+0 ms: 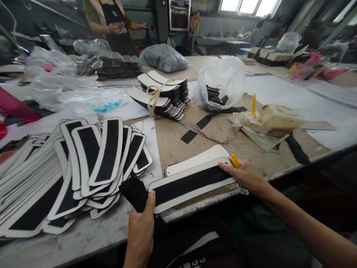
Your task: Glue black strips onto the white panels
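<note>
A long, slightly curved white panel (192, 191) with a black fabric strip (186, 182) along its middle is held at the table's front edge. My left hand (141, 230) is closed on its left end, thumb on top, and the loose black strip end (135, 191) sticks out beyond the panel there. My right hand (245, 175) is closed on the right end, fingertips on the strip. A yellow pointed piece (235, 160) shows by its fingers; the rest of it is hidden. Behind lies a bare white panel (199, 158), partly covered.
A fanned pile of strip-covered panels (106, 152) lies left. Farther back are tied panel stacks (157, 91), a plastic bag (220, 80) with black strips, and a yellowish container (279, 117) beside a yellow pointed stick (253, 104). A person in an apron (118, 29) stands across the table.
</note>
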`<state>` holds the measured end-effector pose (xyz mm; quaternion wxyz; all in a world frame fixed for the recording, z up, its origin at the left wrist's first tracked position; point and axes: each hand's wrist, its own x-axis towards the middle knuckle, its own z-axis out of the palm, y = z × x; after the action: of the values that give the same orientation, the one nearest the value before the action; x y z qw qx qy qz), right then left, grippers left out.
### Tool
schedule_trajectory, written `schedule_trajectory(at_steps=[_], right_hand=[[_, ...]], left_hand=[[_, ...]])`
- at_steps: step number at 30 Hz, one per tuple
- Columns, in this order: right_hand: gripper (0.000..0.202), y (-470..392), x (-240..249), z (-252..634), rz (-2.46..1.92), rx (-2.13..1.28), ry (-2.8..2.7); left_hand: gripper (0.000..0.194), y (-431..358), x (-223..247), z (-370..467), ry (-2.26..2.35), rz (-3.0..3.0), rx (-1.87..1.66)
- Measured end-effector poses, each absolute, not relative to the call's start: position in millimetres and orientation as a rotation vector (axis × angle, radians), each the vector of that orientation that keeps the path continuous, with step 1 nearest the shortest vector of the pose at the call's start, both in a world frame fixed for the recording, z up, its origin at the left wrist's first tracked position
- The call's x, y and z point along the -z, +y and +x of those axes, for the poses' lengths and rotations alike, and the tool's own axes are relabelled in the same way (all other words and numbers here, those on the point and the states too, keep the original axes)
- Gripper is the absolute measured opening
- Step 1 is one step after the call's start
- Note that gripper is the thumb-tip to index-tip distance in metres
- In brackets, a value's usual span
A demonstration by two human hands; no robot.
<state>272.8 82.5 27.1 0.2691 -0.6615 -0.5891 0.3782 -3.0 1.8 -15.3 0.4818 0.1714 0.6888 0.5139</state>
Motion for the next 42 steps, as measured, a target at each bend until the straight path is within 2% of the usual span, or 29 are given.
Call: schedule_trajectory(at_steps=[6, 17, 25, 30, 34, 37, 42], right_hand=[[0.042, 80, -24, 272, -1.843, -0.887, -1.664], [0.043, 80, -26, 271, -1.622, -1.510, -1.328], [0.037, 86, -21, 279, -1.674, -1.298, -1.574], [0.033, 83, -26, 273, -1.467, -1.558, -1.327], [0.029, 81, -31, 269, -1.317, -1.763, -1.054], [0.028, 82, -31, 269, -1.266, -1.820, -0.952], [0.026, 86, -30, 270, -1.216, -1.833, -0.952]], left_hand=[[0.048, -4, 27, -4, 1.779, 0.466, -1.328], [0.045, -4, 20, 2, 1.602, 0.337, -1.438], [0.042, -3, 25, -4, 1.798, 0.349, -1.350], [0.036, 2, 15, 2, 1.646, 0.204, -1.401], [0.043, 5, 6, 6, 1.536, 0.133, -1.426], [0.044, 7, 0, 9, 1.446, 0.060, -1.386], [0.034, 10, -2, 10, 1.443, -0.023, -1.368]])
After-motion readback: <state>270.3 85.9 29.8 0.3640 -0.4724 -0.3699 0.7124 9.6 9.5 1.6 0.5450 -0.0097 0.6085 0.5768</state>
